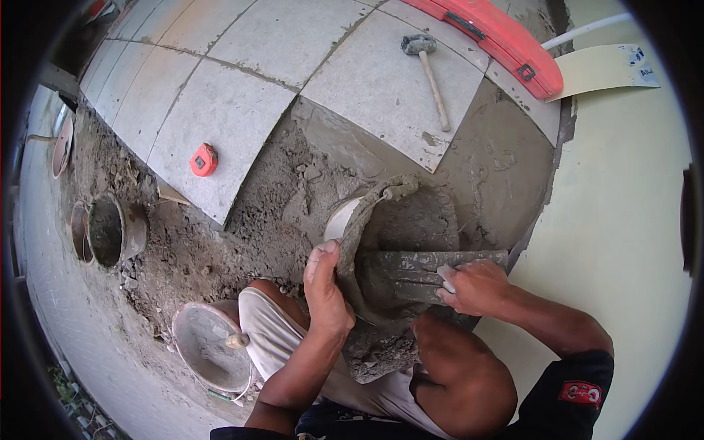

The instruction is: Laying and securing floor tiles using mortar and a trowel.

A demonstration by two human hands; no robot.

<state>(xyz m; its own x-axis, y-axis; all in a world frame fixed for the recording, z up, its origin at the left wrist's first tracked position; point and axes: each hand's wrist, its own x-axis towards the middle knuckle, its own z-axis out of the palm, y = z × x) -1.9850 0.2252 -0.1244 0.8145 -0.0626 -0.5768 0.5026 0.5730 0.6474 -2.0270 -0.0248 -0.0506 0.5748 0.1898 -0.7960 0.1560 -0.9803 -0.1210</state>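
Observation:
A mortar-caked bucket (339, 221) stands tilted between my knees, its mouth facing right, with wet grey mortar inside. My left hand (328, 290) is closed on the left side of its rim, thumb uppermost. In my right hand (473, 287) is a flat mortar-covered board (429, 261), gripped near its right end. The board's left part reaches across the bucket's mouth and into it; its far tip is partly lost against the mortar. Something small and whitish shows by my right thumb, too unclear to name.
Large pale floor tiles (249, 38) lie beyond, bearing a mallet (431, 77), a red tape measure (204, 160) and a red case (506, 55). Wet mortar (506, 158) spreads beside the pale wall (623, 191). Another bucket (213, 348) is near my left knee; more buckets (121, 229) stand farther left.

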